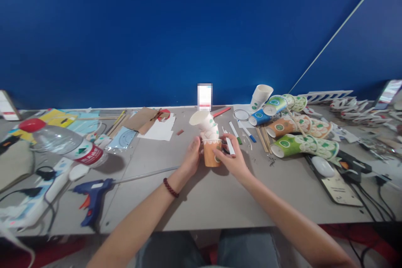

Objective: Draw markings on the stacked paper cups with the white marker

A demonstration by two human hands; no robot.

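Observation:
An orange paper cup (211,158) stands out in the middle, with white cup pieces (205,121) stacked at a bend on top of it and a scalloped white edge around the join. Closed around its left side is my left hand (191,159), which wears a dark red bead bracelet. My right hand (235,161) grips a white marker (230,145) while its fingers touch the cup's right side. Another white marker with a green end (235,132) and one with a blue end (246,130) lie just beyond that hand.
Joined coloured paper cups (292,127) lie at right, near a stack of white cups (261,95). A blue glue gun (94,199), a water bottle (67,142) and a power strip (42,194) occupy the left. A phone (205,96) leans at the blue wall.

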